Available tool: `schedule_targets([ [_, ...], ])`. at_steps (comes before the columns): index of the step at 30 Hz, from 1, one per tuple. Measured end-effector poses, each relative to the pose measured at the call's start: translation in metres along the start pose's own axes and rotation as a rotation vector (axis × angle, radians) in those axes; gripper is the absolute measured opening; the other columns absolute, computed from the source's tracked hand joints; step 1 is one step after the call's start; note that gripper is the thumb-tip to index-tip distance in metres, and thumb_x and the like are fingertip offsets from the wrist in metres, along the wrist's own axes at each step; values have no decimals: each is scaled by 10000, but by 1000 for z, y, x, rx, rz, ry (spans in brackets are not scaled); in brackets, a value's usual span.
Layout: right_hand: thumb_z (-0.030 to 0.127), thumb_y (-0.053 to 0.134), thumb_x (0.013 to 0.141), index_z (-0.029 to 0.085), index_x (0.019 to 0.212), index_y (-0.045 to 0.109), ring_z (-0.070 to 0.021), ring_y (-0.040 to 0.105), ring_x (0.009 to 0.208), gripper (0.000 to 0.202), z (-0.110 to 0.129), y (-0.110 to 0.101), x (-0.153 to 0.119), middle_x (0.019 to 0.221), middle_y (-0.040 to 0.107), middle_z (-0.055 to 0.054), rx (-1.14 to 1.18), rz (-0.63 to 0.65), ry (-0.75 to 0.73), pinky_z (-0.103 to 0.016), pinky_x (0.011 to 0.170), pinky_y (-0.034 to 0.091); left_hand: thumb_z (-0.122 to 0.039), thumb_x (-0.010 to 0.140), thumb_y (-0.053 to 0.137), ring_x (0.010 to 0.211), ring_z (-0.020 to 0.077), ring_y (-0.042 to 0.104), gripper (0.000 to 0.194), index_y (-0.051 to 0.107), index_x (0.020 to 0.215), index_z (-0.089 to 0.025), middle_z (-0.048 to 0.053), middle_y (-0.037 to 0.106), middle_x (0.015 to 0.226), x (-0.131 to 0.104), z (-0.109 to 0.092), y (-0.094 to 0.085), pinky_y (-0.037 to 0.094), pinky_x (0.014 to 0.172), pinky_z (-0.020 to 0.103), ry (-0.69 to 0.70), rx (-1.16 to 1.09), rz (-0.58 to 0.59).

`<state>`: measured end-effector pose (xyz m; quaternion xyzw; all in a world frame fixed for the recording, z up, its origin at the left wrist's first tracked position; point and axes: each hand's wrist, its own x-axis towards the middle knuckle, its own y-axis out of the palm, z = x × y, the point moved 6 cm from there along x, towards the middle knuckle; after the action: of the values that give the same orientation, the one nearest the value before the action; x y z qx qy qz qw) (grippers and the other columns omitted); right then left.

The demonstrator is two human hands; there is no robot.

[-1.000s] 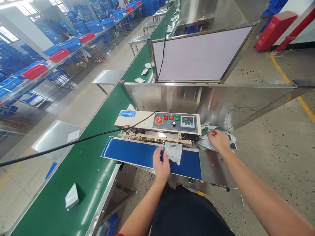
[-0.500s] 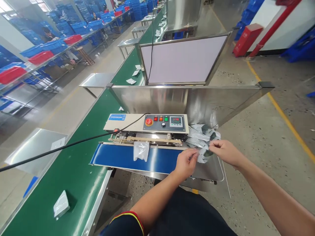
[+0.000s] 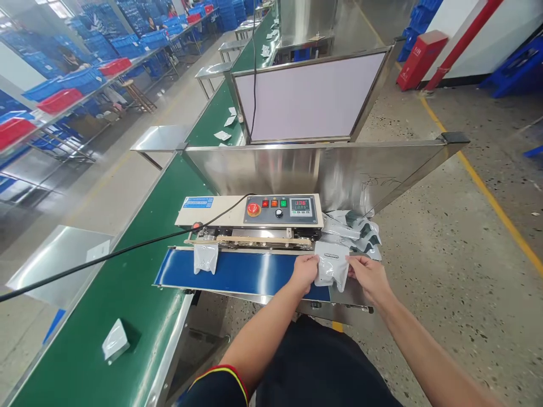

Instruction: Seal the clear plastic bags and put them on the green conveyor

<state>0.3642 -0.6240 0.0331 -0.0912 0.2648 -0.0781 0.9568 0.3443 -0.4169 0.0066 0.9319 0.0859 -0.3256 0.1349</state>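
Observation:
A silvery-white pouch [image 3: 332,265] hangs upright between my hands, its top edge close to the sealing machine's [image 3: 229,210] right end. My left hand [image 3: 304,272] pinches the pouch's left side, over the blue belt [image 3: 254,274]. On the opposite side, my right hand [image 3: 370,277] grips the upper right edge. Behind it, several more pouches [image 3: 360,227] lie in a heap on the metal shelf. Another pouch [image 3: 206,258] hangs from the machine's left part, its lower end above the blue belt.
A green conveyor [image 3: 156,316] runs along the left with a pouch [image 3: 115,341] on it and others farther back. A black cable [image 3: 127,247] crosses in front of the machine. Behind stand a steel partition [image 3: 263,169] and a pale framed panel [image 3: 309,102].
The pouch in my hands has been lifted from beside the heap and straightened upright, facing me. The pouch in the machine has travelled left. The display reading differs.

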Motion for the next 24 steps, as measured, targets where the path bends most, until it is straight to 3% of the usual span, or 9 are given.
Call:
schedule_targets([
  [5, 561, 830, 714, 231, 699, 712, -243, 722, 682, 350, 7, 39, 11, 719, 753, -74, -90, 135, 22, -382, 688, 666, -538, 764, 902, 703, 216, 685, 401, 788, 720, -156, 92, 781, 745, 5, -2, -27, 565, 763, 353, 17, -115, -41],
  [8, 549, 820, 775, 212, 777, 782, -281, 755, 759, 340, 24, 46, 21, 800, 792, -103, -248, 192, 16, -408, 721, 657, -575, 816, 860, 765, 253, 739, 429, 812, 773, -152, 120, 812, 809, -5, -4, -49, 602, 821, 400, 66, -150, -83],
  [10, 543, 765, 861, 207, 907, 817, -315, 763, 849, 343, 45, 33, 40, 889, 809, -120, -393, 109, -21, -437, 775, 629, -593, 862, 832, 848, 276, 768, 448, 838, 879, -146, 143, 836, 910, -15, -9, -66, 622, 881, 433, 145, -124, -173],
  [12, 481, 678, 953, 188, 1108, 812, -367, 741, 1061, 357, 73, 14, 67, 1097, 810, -179, -550, -51, -77, -475, 899, 573, -589, 905, 817, 1020, 296, 781, 476, 841, 1073, -144, 173, 839, 1100, -32, -18, -88, 619, 989, 455, 310, -71, -359],
  [15, 438, 686, 972, 95, 1312, 740, -447, 611, 1307, 486, 108, -3, 109, 1407, 666, -346, -750, -196, -124, -511, 969, 469, -587, 991, 750, 1233, 289, 732, 520, 762, 1301, -170, 190, 767, 1336, -68, -31, -109, 586, 1099, 441, 565, 40, -621],
  [17, 437, 736, 939, 87, 1186, 780, -433, 629, 1209, 430, 122, -2, 128, 1351, 665, -374, -844, -171, -122, -490, 883, 444, -585, 1046, 684, 1201, 268, 735, 478, 744, 1301, -186, 175, 759, 1323, -86, -35, -108, 600, 1059, 413, 630, 125, -637],
  [19, 380, 709, 935, 138, 991, 804, -364, 652, 1015, 266, 132, 0, 134, 1170, 735, -303, -907, -126, -120, -454, 789, 414, -566, 1080, 642, 1102, 251, 755, 424, 761, 1235, -190, 151, 786, 1219, -95, -38, -95, 618, 992, 392, 663, 196, -555],
  [24, 346, 657, 909, 241, 845, 770, -268, 603, 789, 167, 161, -17, 91, 867, 757, -109, -981, -79, -238, -388, 718, 388, -448, 1109, 613, 1018, 252, 777, 317, 796, 1180, -200, 135, 821, 1120, -99, -63, -35, 654, 946, 416, 871, 358, -272],
])
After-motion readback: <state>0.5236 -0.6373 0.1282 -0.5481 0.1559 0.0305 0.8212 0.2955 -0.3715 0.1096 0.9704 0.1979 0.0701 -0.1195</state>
